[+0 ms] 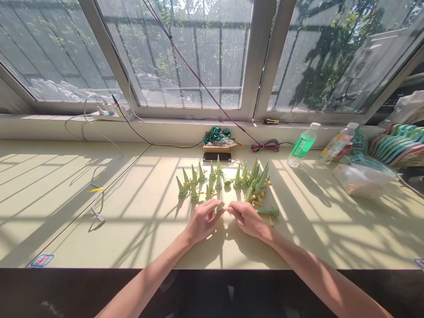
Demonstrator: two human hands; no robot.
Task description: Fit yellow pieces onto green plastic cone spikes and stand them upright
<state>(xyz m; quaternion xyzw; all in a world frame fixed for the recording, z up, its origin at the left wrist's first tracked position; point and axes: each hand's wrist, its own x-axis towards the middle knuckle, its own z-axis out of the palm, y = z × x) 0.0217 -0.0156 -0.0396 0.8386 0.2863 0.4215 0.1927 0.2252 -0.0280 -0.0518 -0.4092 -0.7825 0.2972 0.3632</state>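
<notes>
My left hand [204, 219] is closed around a small green cone [220, 206], whose tip points up between the fingers. Meeting it at the fingertips, my right hand [245, 216] pinches a small pale-yellow piece [225, 208]; its exact shape is mostly hidden. Just beyond both hands stand several upright green cones [218, 179], some with little yellow pieces beside them. To the right, more cones [257, 183] are bunched together, a few of them tilted. A green cone-like part [269, 211] lies on its side near my right wrist, and a loose yellow piece [270, 221] is close by.
Behind the cones are a black phone [217, 157] and a small box [215, 149] with green material. Two bottles, one with a green label [300, 148], stand at the right near a plastic bag [362, 180] and hangers [397, 143]. A white cable [98, 212] lies left.
</notes>
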